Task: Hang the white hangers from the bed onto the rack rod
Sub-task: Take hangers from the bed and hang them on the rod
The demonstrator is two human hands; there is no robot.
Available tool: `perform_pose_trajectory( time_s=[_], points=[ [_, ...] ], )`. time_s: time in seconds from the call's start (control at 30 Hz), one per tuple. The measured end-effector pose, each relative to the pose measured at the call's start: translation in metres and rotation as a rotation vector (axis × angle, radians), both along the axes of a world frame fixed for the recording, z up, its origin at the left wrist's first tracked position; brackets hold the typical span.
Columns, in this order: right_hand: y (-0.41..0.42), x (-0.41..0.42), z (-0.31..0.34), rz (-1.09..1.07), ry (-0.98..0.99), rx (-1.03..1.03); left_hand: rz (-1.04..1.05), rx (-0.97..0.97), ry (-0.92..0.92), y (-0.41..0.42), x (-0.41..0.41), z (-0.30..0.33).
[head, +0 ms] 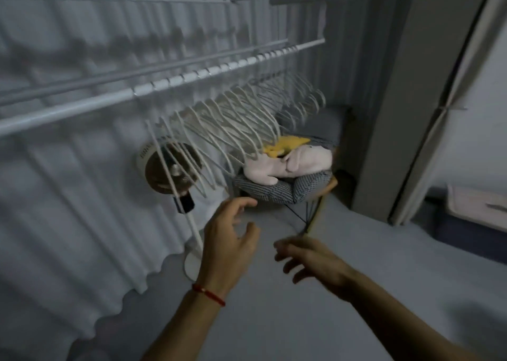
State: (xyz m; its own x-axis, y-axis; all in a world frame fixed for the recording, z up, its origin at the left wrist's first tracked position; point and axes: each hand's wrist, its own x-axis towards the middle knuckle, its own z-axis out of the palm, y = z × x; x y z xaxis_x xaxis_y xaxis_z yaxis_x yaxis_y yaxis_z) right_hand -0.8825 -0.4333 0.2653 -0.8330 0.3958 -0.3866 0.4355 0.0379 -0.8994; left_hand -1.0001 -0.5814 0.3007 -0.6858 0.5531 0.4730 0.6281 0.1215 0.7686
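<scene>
White curtains [82,196] backed a rack rod [90,103] crowded with white hangers [233,124]. Both the left hand [227,240] and right hand [310,259] hung empty below, fingers loosely spread. Judging by the crowding, the next hook would best go on the rod's bare left stretch.

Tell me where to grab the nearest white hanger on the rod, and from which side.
Probably grip the nearest hanger on its slanted arm just below the hook, coming from the left: that side of the rod is bare, while the other hangers crowd its right. Both hands are empty.
</scene>
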Motion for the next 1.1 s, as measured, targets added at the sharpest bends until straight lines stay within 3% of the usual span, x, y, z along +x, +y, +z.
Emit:
perform_pose_trajectory(
  time_s=[0.17,0.3,0.43,0.7,0.97,1.1],
  points=[
    [0.062,0.123,-0.028,-0.116,0.019,0.326,-0.125,-0.183,-0.124,0.070,0.109,-0.048],
    [0.117,0.266,-0.062,-0.267,-0.110,0.356,-0.288,-0.358,-0.245,0.144,0.221,-0.081],
    [0.149,0.408,-0.097,-0.511,-0.239,0.319,-0.494,-0.533,-0.277,0.213,0.335,-0.114],
    [0.150,0.614,-0.156,-1.009,-0.413,0.115,-0.993,-0.772,-0.116,0.320,0.527,-0.153],
    [0.145,0.717,-0.191,-1.511,-0.558,-0.166,-1.480,-0.966,0.023,0.406,0.671,-0.183],
    [0.143,0.750,-0.204,-1.746,-0.538,-0.276,-1.696,-1.045,0.191,0.436,0.730,-0.194]
  ],
)
